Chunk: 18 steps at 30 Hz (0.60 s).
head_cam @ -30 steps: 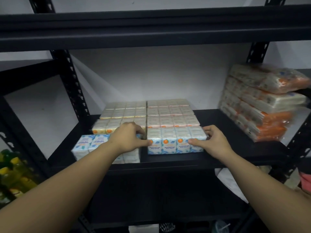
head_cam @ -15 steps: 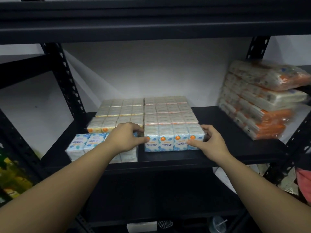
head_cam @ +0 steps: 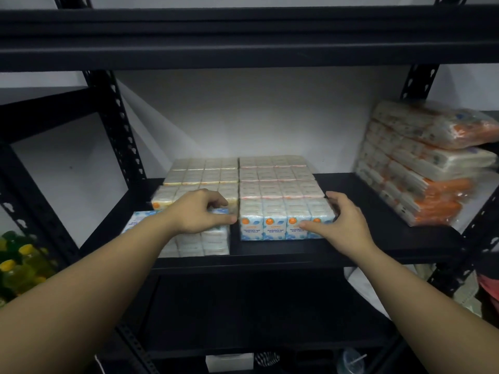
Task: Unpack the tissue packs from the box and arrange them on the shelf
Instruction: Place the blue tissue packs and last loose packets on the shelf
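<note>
Several blue-and-white tissue packs stand in two rows on the black shelf (head_cam: 383, 238). My left hand (head_cam: 198, 211) lies on the front left pack (head_cam: 213, 242), fingers curled over its top far edge and thumb pointing right towards the gap. My right hand (head_cam: 344, 224) grips the right end of the front right pack (head_cam: 270, 225), thumb on the printed front face, fingers over the top right corner. Behind these, more packs (head_cam: 270, 179) run to the wall. No box is in view.
A leaning stack of orange-and-white wrapped tissue bundles (head_cam: 421, 168) fills the shelf's right end. The upper shelf beam (head_cam: 243, 39) hangs low overhead. Black slotted posts (head_cam: 121, 136) flank the bay. Yellow-capped bottles (head_cam: 21, 265) stand at far left. A dark lower shelf (head_cam: 243, 306) lies below.
Both hands stay at the two front packs. My left thumb has drawn back slightly from the front right pack. The view has shifted a little.
</note>
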Each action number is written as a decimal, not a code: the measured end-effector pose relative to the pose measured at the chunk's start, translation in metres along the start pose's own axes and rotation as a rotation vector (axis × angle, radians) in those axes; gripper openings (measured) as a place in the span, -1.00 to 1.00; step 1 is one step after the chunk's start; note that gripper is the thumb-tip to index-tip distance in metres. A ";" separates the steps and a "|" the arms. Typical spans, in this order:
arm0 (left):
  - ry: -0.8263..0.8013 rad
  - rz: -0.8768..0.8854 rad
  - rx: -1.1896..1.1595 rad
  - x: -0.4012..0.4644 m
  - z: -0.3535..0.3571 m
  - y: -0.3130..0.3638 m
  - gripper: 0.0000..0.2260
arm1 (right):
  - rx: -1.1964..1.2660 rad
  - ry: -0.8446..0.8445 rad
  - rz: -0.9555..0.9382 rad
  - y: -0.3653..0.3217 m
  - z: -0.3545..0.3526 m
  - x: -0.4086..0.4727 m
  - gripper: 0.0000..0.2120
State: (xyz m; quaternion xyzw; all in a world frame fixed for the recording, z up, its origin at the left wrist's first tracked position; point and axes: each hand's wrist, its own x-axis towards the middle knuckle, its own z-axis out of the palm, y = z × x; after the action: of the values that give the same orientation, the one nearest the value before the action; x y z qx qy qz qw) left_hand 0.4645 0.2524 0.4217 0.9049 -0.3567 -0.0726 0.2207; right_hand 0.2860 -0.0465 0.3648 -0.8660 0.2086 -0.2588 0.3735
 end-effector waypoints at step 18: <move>-0.125 -0.081 0.105 -0.047 -0.040 -0.069 -0.20 | -0.360 -0.228 -0.545 -0.103 0.094 -0.026 -0.44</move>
State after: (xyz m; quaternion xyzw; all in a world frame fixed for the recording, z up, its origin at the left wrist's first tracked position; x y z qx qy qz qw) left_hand 0.4841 0.3431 0.4254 0.9224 -0.3365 -0.1192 0.1471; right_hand 0.3398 0.0840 0.3792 -0.9653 -0.0310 -0.2095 0.1528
